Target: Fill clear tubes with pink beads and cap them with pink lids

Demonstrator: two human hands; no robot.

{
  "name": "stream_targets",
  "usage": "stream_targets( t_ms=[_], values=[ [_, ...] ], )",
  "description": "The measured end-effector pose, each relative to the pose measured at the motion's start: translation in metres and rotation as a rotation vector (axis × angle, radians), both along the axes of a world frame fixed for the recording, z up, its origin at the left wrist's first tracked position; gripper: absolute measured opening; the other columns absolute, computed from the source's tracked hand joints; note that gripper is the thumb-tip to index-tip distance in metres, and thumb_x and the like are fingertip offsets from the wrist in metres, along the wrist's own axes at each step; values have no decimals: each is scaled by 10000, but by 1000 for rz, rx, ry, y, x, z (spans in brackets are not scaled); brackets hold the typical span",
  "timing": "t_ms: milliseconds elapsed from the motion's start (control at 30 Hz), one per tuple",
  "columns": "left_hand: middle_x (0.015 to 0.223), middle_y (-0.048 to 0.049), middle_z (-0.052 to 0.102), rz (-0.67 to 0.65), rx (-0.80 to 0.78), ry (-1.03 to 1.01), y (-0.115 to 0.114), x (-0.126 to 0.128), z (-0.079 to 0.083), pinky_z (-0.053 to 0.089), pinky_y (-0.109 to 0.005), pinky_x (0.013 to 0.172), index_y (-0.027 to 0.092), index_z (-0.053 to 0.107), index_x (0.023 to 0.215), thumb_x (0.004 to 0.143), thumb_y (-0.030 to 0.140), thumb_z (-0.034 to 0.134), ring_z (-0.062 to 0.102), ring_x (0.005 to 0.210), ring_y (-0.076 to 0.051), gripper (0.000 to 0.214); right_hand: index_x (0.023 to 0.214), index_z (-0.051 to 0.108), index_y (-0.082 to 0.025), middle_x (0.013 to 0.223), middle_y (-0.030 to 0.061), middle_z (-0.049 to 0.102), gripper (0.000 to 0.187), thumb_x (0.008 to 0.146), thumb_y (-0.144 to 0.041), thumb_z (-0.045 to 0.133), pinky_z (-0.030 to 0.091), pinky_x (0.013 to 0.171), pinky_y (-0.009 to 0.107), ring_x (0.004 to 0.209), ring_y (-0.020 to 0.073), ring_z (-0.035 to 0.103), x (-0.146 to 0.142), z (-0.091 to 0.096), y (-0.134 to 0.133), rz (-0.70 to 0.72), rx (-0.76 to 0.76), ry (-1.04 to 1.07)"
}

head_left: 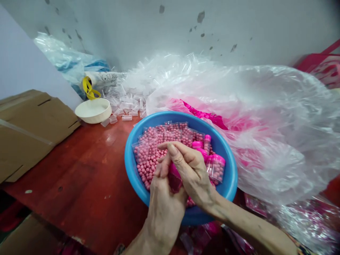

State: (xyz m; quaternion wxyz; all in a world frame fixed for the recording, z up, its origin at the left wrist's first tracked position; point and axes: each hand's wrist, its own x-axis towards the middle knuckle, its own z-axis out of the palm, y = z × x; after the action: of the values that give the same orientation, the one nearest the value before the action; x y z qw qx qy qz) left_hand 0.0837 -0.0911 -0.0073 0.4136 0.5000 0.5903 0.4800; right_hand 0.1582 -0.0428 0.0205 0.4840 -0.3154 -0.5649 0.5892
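Note:
A blue basin (129, 161) holds loose pink beads (147, 170) and several clear plastic tubes filled with beads (151, 134). My left hand (166, 205) is over its near side, fingers curled round a pink-capped container (174, 171) that is mostly hidden. From the right, my right hand (195, 170) closes over the same container, thumb and fingers against its top. Beside my right hand, a clear bead-filled jar with a pink cap (216, 168) lies on the beads. A narrower pink-capped tube (207, 143) stands just behind it.
Clear empty tubes (129, 104) are heaped behind the basin. A large clear plastic bag (265, 124) with pink pieces spreads to the right. A white round lid or dish (93, 111), yellow tape roll (90, 88) and cardboard box (34, 131) are on the left of the red table (87, 191).

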Motion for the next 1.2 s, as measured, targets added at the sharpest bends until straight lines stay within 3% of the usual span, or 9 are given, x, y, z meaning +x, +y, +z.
stream_targets(
  t_ms=[67, 133, 267, 333, 467, 633, 767, 933, 1200],
  values=[
    [1264, -89, 569, 18, 21, 18, -3, 0, 0, 380, -370, 997, 198, 513, 1253, 774, 171, 556, 513, 1176, -256, 481, 988, 602, -200, 569, -60, 522, 231, 940, -352, 435, 473, 599, 233, 555, 91, 545, -1, -1, -2, -122, 16, -24],
    [1265, -105, 578, 53, 6, 17, -5, -1, 2, 352, -364, 1009, 185, 549, 1224, 786, 157, 537, 502, 1193, -267, 439, 978, 598, -195, 597, -55, 506, 219, 921, -361, 467, 449, 539, 208, 548, 85, 523, 2, 0, 0, -126, -40, -74],
    [1010, -122, 688, -36, -93, 52, -2, -1, 6, 401, -376, 882, 170, 635, 1111, 785, 156, 539, 605, 981, -303, 340, 983, 573, -176, 696, -29, 568, 202, 882, -324, 481, 417, 378, 191, 424, 68, 487, 15, 11, 10, 126, -381, -106],
    [848, -94, 695, -117, -115, 86, 0, -1, 6, 409, -366, 805, 184, 656, 1068, 777, 153, 544, 620, 828, -286, 313, 918, 587, -166, 757, 3, 607, 186, 871, -304, 472, 443, 381, 191, 473, 83, 534, 21, 16, 13, 197, -453, -164],
    [779, -55, 651, -127, -79, -23, -1, -4, 1, 393, -331, 758, 224, 679, 944, 706, 187, 649, 563, 764, -255, 242, 804, 615, -162, 782, 37, 649, 212, 872, -296, 466, 496, 497, 201, 691, 135, 615, 27, 16, 13, 275, -300, -372],
    [716, -32, 561, -164, -85, 123, -3, -6, 1, 361, -320, 657, 198, 598, 661, 755, 229, 602, 491, 681, -210, 99, 949, 641, -168, 900, 45, 691, 227, 852, -172, 436, 528, 762, 311, 847, 168, 640, 25, 9, 8, 257, -27, -586],
    [681, -23, 538, -197, -90, 146, -6, -4, -2, 339, -317, 624, 200, 545, 594, 735, 152, 580, 471, 653, -196, 153, 942, 656, -184, 845, 57, 696, 284, 849, -181, 388, 550, 721, 334, 813, 191, 651, 27, 5, 2, 192, 114, -649],
    [675, -31, 539, -91, -50, 85, -16, -5, -18, 355, -338, 676, 218, 602, 673, 732, 217, 638, 462, 659, -212, 69, 1225, 540, -172, 1100, 97, 656, 377, 902, -256, 367, 487, 921, 443, 1023, 218, 606, 43, -7, -11, 153, 152, -718],
    [645, -45, 531, -162, -27, -10, -21, -9, -26, 372, -349, 697, 229, 622, 707, 795, 263, 589, 468, 664, -226, 101, 1229, 550, -171, 1103, 105, 647, 396, 921, -272, 322, 456, 944, 482, 1045, 235, 587, 43, -15, -15, 152, 141, -754]
  ],
)
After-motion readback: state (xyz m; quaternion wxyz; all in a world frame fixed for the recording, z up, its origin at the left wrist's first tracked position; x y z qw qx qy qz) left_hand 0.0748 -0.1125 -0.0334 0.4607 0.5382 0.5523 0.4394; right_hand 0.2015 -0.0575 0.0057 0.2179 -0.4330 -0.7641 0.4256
